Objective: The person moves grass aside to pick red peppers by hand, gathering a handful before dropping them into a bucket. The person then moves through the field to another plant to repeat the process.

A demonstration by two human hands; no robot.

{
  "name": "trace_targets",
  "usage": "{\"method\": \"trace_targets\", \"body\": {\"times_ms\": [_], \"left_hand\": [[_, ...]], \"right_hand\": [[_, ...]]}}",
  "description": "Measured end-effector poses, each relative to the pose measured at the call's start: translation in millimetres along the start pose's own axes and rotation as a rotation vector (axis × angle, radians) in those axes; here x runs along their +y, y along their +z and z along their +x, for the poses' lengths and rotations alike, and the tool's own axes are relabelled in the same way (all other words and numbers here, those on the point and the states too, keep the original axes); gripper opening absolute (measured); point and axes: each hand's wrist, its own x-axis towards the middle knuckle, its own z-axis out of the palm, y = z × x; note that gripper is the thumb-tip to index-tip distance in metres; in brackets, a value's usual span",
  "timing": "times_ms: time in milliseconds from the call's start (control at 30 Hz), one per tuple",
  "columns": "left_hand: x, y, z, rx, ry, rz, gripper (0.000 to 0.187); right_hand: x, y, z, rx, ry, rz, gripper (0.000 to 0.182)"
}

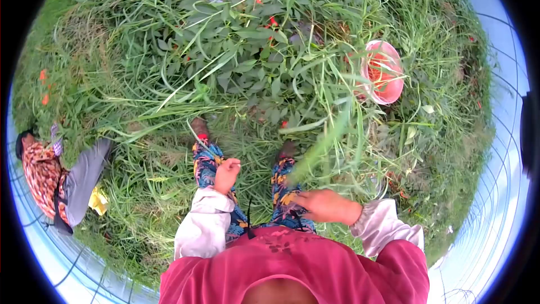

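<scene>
My left hand (pixel 226 175) is curled closed over my left shin, and what it may hold is too small to make out. My right hand (pixel 327 205) is over my right knee, fingers pointing left and blurred. A blurred green grass blade (pixel 326 147) rises just above it. Leafy pepper plants (pixel 247 67) with a few red peppers (pixel 273 21) grow among tall grass in front of my feet. A pink bucket (pixel 398 85) with red peppers (pixel 381 73) inside stands at the upper right, partly behind grass stalks.
At the far left another person (pixel 42 171) bends over the plants, beside something yellow (pixel 99 201). Dense grass (pixel 140 73) surrounds my legs in patterned trousers (pixel 281 188). A pale sheeted structure with dark lines (pixel 500 39) curves along the right edge.
</scene>
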Motion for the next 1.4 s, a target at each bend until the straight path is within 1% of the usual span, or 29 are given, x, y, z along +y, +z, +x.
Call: {"method": "trace_targets", "body": {"times_ms": [33, 100, 200, 233, 300, 367, 433, 467, 500, 567, 600, 667, 700, 733, 767, 800, 833, 900, 933, 967, 1033, 1067, 1100, 1133, 1167, 1233, 1300, 1367, 1400], "left_hand": [[-3, -1, 4, 0.026, 0.041, 0.017, 0.022], [-5, -1, 9, 0.025, 0.021, 0.035, 0.021], [-6, -4, 11, 0.033, 0.058, 0.119, 0.018], [5, -8, 4, 0.033, 0.061, 0.149, 0.017], [2, -10, 6, 0.061, 0.116, 0.170, 0.017], [0, -11, 11, 0.076, 0.146, 0.128, 0.017], [2, -11, 13, 0.110, 0.130, 0.054, 0.016], [4, -12, 14, 0.059, 0.037, -0.015, 0.017], [2, -9, 18, 0.067, 0.035, -0.012, 0.017], [-6, 0, 26, 0.063, 0.091, 0.003, 0.017], [-7, 5, 31, 0.028, 0.072, 0.005, 0.017], [6, 16, 42, -0.010, 0.050, -0.038, 0.017], [8, 24, 44, -0.061, 0.009, -0.074, 0.018], [6, 32, 50, -0.063, 0.058, -0.096, 0.017], [5, 39, 59, -0.063, 0.063, -0.088, 0.017], [6, 45, 66, -0.079, 0.077, -0.039, 0.016], [7, 48, 72, -0.094, 0.086, 0.011, 0.016], [4, 55, 94, -0.120, 0.068, -0.022, 0.017], [-3, 59, 104, -0.123, 0.096, -0.022, 0.016], [-10, 61, 112, -0.130, 0.121, -0.022, 0.016], [-29, 59, 133, -0.155, 0.099, -0.014, 0.014], [-42, 58, 147, -0.186, 0.070, 0.021, 0.014], [-53, 60, 157, -0.216, 0.039, 0.049, 0.013], [-48, 63, 172, -0.266, -0.016, -0.124, 0.014], [4, 55, 176, -0.359, -0.212, -0.413, 0.015], [40, 48, 185, -0.268, -0.262, -0.711, 0.016], [37, 39, 195, -0.206, -0.242, -0.722, 0.016], [36, 27, 204, -0.148, -0.214, -0.728, 0.016], [37, 21, 206, -0.121, -0.238, -0.750, 0.016]], "right_hand": [[-14, -17, 13, 0.103, -0.054, 0.160, 0.043], [-30, -43, 52, 0.605, -0.164, -0.119, 0.045], [-12, -106, 145, 0.799, -0.240, -0.458, 0.044], [-4, -132, 178, 0.855, -0.196, -0.724, 0.042], [26, -187, 230, 0.938, -0.030, -1.017, 0.044], [66, -237, 250, 0.971, 0.195, -1.180, 0.049], [110, -270, 247, 0.744, 0.784, -1.141, 0.052], [105, -267, 220, 0.653, 0.930, -1.008, 0.067], [94, -259, 188, 0.561, 1.064, -0.870, 0.083], [145, -217, 164, 0.545, 1.192, -0.363, 0.112], [148, -185, 149, 0.489, 1.220, -0.288, 0.118], [179, -96, 134, 0.541, 1.211, -0.140, 0.116], [206, -43, 133, 0.606, 1.220, -0.242, 0.101], [259, 21, 135, 0.785, 1.157, -0.168, 0.078], [297, 72, 137, 0.793, 1.167, -0.130, 0.079], [304, 97, 136, 0.646, 1.144, -0.206, 0.059], [319, 115, 144, 0.648, 1.138, -0.195, 0.059], [356, 146, 164, 0.615, 1.151, -0.275, 0.046], [357, 145, 166, 0.503, 1.134, -0.417, 0.034], [361, 139, 164, 0.365, 1.125, -0.408, 0.031], [365, 123, 158, 0.307, 1.157, -0.184, 0.026], [367, 113, 158, 0.261, 1.187, -0.001, 0.043], [361, 101, 154, 0.250, 1.200, -0.013, 0.043], [346, 85, 144, 0.327, 1.126, 0.108, 0.060], [329, 69, 133, 0.402, 1.049, 0.226, 0.078], [292, 46, 101, 0.485, 1.017, 0.398, 0.104], [227, 5, 74, 0.530, 0.932, 0.488, 0.113], [191, -23, 43, 0.574, 0.891, 0.310, 0.103], [172, -43, 40, 0.735, 0.906, 0.288, 0.090]]}}
